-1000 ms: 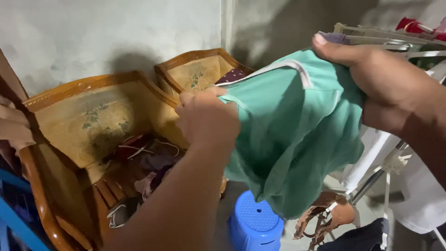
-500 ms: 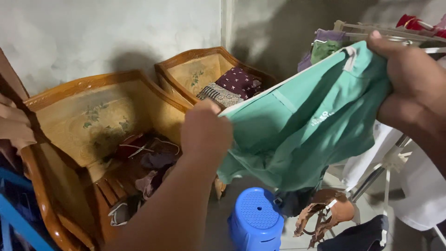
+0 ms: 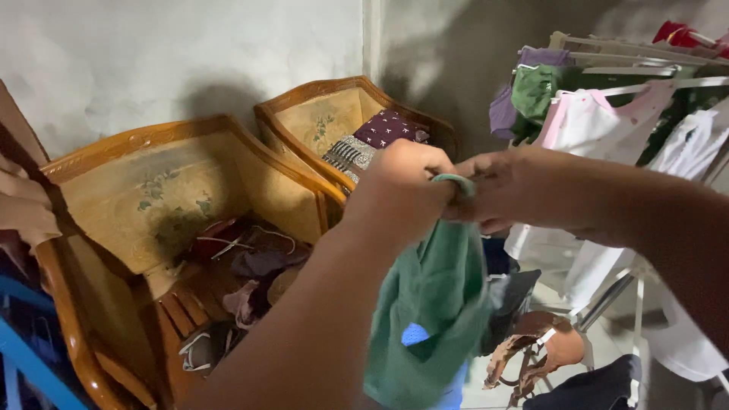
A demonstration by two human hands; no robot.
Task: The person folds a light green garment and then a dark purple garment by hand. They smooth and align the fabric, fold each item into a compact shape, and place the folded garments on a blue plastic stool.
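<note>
Hanging straight down from two hands

Both hands meet at the centre, left hand (image 3: 402, 186) and right hand (image 3: 505, 190) pinching the top of the green garment (image 3: 433, 304), whose length drops vertically, right of the near wooden chair (image 3: 175, 220).

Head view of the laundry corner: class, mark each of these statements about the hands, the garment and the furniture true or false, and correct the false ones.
1. Both hands, the left hand and right hand, hold the green garment at its top. True.
2. The garment is spread wide and flat. False: it hangs bunched below the hands.
3. Clothes lie on the seat of the near wooden chair. True.
4. The drying rack is bare. False: several garments hang on it.
5. The hands are far apart. False: they meet.
</note>
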